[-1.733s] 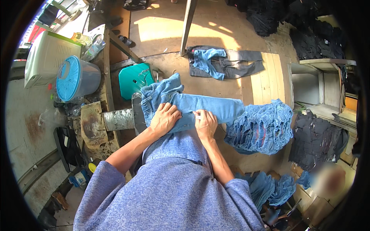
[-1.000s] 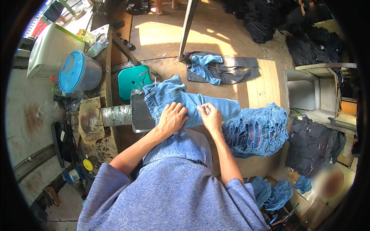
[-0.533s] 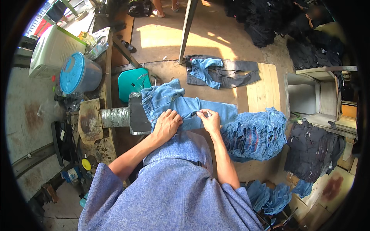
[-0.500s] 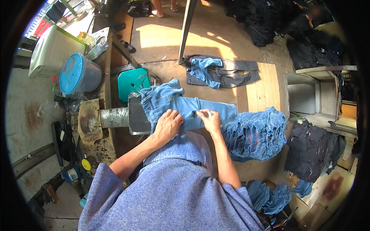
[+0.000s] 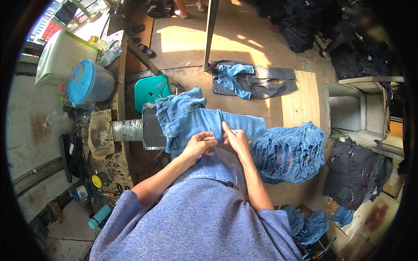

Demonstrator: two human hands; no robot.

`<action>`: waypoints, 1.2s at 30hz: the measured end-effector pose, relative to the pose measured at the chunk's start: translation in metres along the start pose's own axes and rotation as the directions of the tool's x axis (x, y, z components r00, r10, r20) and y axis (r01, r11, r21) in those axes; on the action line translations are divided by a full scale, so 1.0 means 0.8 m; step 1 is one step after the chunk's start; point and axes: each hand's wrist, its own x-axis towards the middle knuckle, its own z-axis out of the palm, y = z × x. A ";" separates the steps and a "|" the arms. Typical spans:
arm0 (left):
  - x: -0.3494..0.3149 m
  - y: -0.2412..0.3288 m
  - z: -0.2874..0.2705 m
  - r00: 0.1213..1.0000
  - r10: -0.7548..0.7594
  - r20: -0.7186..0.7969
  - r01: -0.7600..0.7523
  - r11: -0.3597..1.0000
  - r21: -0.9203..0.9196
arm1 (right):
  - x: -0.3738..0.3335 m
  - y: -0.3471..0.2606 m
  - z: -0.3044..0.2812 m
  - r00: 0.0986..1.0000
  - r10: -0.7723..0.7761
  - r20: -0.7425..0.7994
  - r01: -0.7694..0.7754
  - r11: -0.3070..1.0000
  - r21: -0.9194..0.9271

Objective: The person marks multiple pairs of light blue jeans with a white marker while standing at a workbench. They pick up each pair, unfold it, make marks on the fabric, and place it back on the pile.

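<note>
Blue jeans | left hand, right hand curled, cannot tell if pinching | denim pile beside | teal stool beyond

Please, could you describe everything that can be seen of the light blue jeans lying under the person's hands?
The light blue jeans look like denim, somewhat wrinkled. They lie crosswise before the person, waist toward the left, leg stretching right; a raised fold crosses the leg. The waist end overlaps a dark board. The left hand and right hand are over the near edge; exact finger contact is unclear. The leg end lies beside a denim bundle; whether they touch is unclear.
</note>
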 end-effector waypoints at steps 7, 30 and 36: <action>0.006 0.000 -0.011 0.996 -0.079 -0.049 0.079 0.997 0.002 | -0.001 -0.001 0.022 0.957 -0.291 -0.015 0.290 0.956 -0.029; 0.017 0.008 -0.007 0.999 0.028 -0.045 -0.015 0.965 0.261 | -0.009 0.002 0.004 0.941 -0.339 -0.003 0.338 0.940 -0.032; 0.013 0.003 -0.015 0.992 -0.064 -0.109 0.077 0.989 0.125 | -0.013 -0.001 0.004 0.942 -0.336 -0.018 0.336 0.942 -0.010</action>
